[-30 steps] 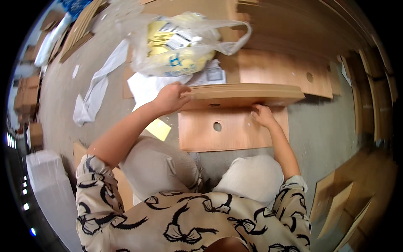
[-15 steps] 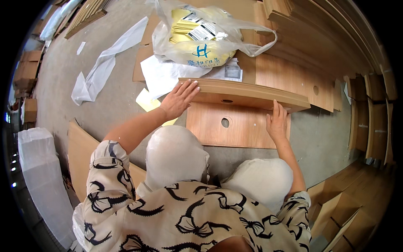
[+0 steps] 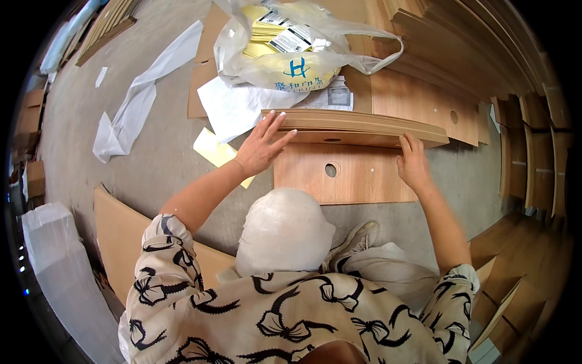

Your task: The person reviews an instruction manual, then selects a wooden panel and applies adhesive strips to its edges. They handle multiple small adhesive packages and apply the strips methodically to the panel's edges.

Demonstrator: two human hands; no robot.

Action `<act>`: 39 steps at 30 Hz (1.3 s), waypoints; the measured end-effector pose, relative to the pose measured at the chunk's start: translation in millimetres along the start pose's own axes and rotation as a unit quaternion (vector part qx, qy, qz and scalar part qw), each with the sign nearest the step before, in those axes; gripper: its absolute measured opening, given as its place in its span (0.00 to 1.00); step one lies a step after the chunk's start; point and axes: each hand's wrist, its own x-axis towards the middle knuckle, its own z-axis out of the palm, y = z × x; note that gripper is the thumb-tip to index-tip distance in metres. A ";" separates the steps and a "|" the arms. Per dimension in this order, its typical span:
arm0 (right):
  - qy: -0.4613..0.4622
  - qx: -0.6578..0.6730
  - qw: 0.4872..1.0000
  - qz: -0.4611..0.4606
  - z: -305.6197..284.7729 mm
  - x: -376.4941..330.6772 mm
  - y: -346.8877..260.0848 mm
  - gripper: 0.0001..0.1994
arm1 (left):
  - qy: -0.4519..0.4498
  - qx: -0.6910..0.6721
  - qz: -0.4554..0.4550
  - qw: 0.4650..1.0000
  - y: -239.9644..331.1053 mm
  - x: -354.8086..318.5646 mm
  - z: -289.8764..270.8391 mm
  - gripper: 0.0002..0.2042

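Several long brown boards (image 3: 357,118) are stacked together across the floor in front of me, edges facing up. The nearest one is a wood-grain board (image 3: 357,138) with a hole, leaning against the others. My left hand (image 3: 264,145) rests at the left end of the stack, fingers and thumb spread over its edge. Near the right end, my right hand (image 3: 413,161) has its fingers bent over the wood-grain board's top edge. Flat on the floor before the stack lies another wood-grain panel (image 3: 357,173) with a round hole.
Beyond the stack, a clear plastic bag (image 3: 291,67) of yellow packets sits on cardboard beside white paper (image 3: 233,109). A yellow sheet (image 3: 212,147) lies left. Stacked boards (image 3: 467,48) stand at far right, cardboard (image 3: 139,236) at near left. My knee (image 3: 285,230) is close to the panel.
My right fingers have gone from lying extended on the front board to bending over its edge. My left thumb has spread away from the fingers. My right knee has shifted, showing a shoe.
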 end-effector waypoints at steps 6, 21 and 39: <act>0.070 -0.005 0.995 0.066 19.7 -8.8 -19.1 0.25 | 0.076 0.050 0.017 0.996 15.0 -2.7 -1.2 0.27; -0.025 -0.212 0.966 -0.142 47.0 -57.7 -7.6 0.04 | 0.261 -0.280 -0.151 0.911 11.2 20.9 -43.2 0.05; -0.228 -0.010 0.973 -0.021 7.8 -69.8 -55.4 0.12 | 0.054 -0.175 -0.392 0.901 -113.2 198.0 -26.6 0.27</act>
